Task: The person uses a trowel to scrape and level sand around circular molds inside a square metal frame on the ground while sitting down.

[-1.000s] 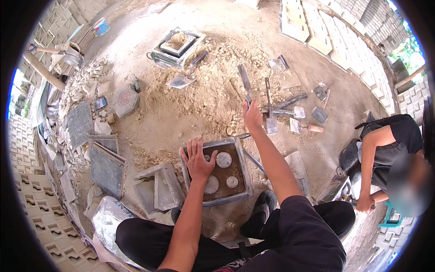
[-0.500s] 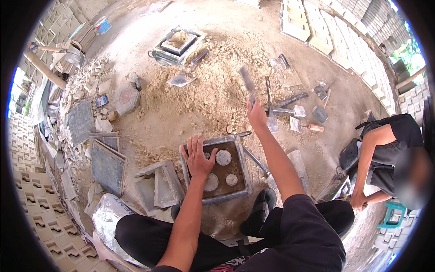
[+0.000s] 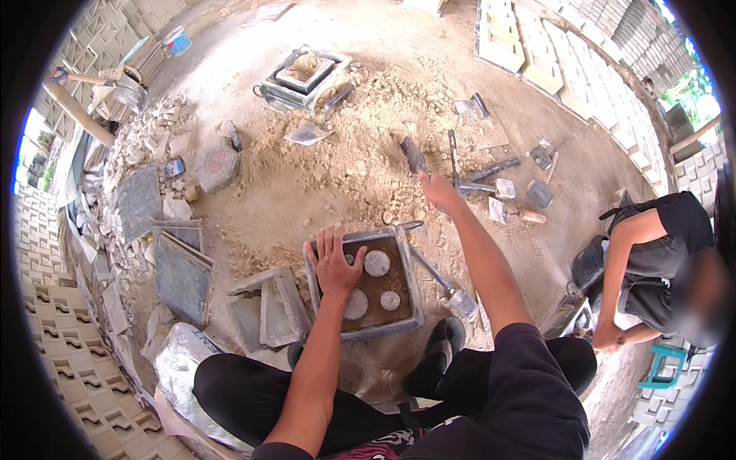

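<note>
A square metal mould (image 3: 418, 287) stands on the ground between my feet. Inside it lies brown sand-like material with several pale round discs (image 3: 377, 263) set in it. Across the mould's upper left corner rests my left hand (image 3: 337, 268), fingers spread and holding nothing. My right hand (image 3: 438, 192) is reached out beyond the mould, closed around the handle of a flat, dark-bladed hand tool (image 3: 414, 156). The blade is over the right part of a spread of loose, crumbly tan soil (image 3: 368, 138); whether it touches the soil I cannot tell.
Hammers and other tools (image 3: 502, 189) lie to the right of the soil. Another mould (image 3: 307, 77) stands at the back. A concrete block (image 3: 280, 314) and dark plates (image 3: 182, 280) are left of my mould. A person (image 3: 644, 261) crouches at right, by a green stool (image 3: 665, 366).
The dark blade has come down and swung slightly left, to the loose soil. My right hand has shifted a little with it. My left hand stays on the mould.
</note>
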`<state>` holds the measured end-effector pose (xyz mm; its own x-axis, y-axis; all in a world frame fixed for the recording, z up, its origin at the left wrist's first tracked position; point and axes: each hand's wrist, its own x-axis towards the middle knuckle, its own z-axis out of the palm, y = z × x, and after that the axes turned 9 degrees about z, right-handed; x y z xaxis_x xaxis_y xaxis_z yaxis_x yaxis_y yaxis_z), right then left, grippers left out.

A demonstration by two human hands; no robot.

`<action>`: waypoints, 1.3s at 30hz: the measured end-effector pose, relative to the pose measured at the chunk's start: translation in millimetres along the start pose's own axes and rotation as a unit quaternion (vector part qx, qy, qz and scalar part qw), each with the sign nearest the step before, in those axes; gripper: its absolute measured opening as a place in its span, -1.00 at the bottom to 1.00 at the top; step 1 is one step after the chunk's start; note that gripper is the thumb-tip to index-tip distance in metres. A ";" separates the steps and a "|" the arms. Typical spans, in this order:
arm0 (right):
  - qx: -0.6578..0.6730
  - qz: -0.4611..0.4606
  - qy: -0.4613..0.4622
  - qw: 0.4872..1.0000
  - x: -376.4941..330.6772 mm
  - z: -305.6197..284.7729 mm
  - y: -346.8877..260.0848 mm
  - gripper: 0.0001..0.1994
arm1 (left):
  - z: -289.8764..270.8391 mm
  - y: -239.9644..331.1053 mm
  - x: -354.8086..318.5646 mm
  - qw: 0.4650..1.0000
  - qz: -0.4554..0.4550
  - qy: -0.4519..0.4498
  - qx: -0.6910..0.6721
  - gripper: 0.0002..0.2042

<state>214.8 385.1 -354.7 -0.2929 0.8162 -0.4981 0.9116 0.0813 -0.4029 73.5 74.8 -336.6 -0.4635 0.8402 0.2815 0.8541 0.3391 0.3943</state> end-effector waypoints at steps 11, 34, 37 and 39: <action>0.350 0.073 -0.243 0.902 0.2 11.1 16.8 -0.38 | 1.6 4.3 2.3 1.000 0.009 0.000 0.004 -0.39; 0.426 0.001 -0.282 0.860 -106.0 -12.9 6.0 -0.42 | 10.5 -7.4 -3.4 0.999 -0.010 0.004 -0.048 -0.59; 0.332 -0.014 -0.302 0.894 -127.9 -16.7 6.9 -0.38 | 17.3 -16.3 0.0 0.981 -0.054 0.009 -0.185 -0.51; 0.258 -0.037 -0.282 0.923 -142.1 -12.0 5.8 -0.37 | 12.9 -28.9 10.3 0.919 -0.129 0.073 -0.365 -0.42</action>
<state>265.2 276.4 -277.0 -0.5849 0.3792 -0.7170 0.6677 -0.2768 -0.6911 47.2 79.1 -356.4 -0.7005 0.6877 0.1906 0.3511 0.0996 0.9310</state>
